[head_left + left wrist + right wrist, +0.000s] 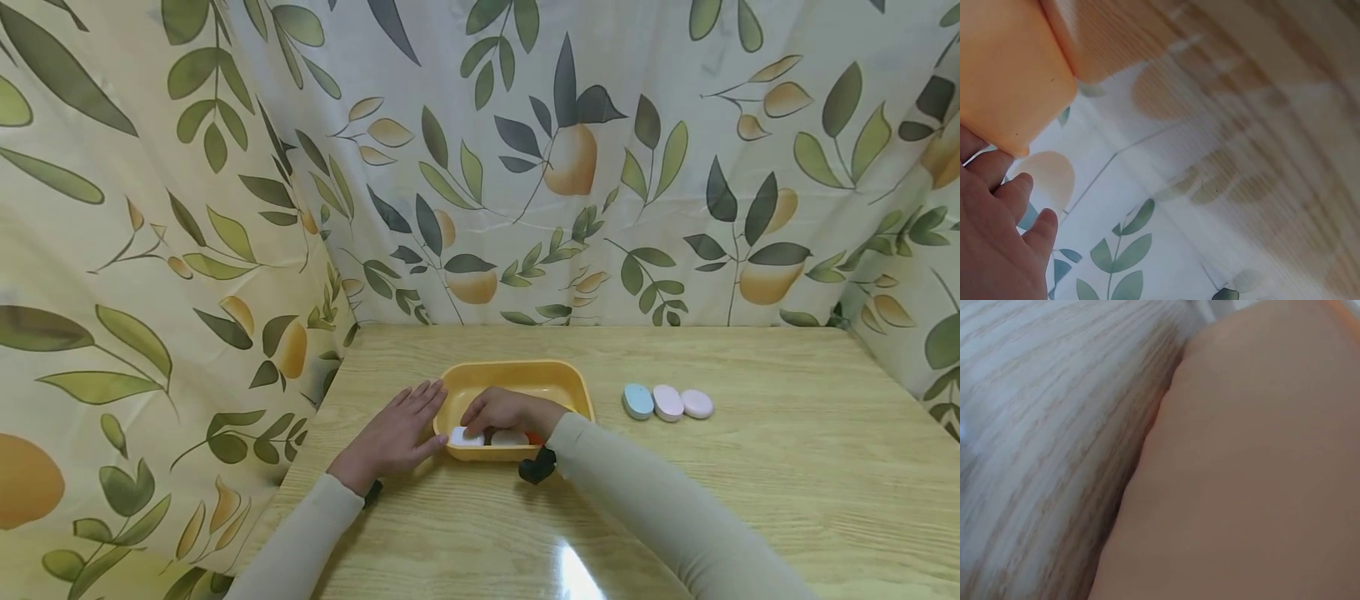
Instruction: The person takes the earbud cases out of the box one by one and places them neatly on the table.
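A yellow plastic tray (551,377) stands on the table. My right hand (510,412) reaches into it, with fingers bent down and pinching a white block (467,437) in the near left corner. Beside that block lies a pale rounded piece (510,438), and a bit of something red (534,438) shows under the wrist. At the tray's left side my left hand (399,429) rests with straight fingers against the rim; the left wrist view shows its fingertips by the tray wall (1016,69). Skin fills most of the right wrist view, hiding the grip.
Right of the tray, a blue oval piece (638,402), a pink oval piece (667,402) and a lilac oval piece (697,404) lie in a row on the wooden table (787,467). A leaf-and-fruit patterned curtain (525,208) hangs behind and along the left side.
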A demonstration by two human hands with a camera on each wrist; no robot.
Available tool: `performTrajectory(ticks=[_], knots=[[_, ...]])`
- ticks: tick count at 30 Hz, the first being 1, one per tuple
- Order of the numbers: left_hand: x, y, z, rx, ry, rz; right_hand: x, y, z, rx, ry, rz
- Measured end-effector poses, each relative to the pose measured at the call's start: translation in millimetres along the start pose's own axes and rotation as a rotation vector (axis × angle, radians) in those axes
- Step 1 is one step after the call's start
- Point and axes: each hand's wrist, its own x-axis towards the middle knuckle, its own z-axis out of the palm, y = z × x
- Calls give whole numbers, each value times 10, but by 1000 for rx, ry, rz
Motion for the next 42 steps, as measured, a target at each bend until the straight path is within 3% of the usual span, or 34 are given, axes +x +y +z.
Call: performTrajectory(ticks=[19,30,42], knots=[[-6,-6,3,10,0,1,28,40,60,2,15,-22],[5,-8,-21,36,-12,8,29,74,22,92,9,-12],[1,8,-33,34,-15,-3,-16,67,-120,268,34,26]])
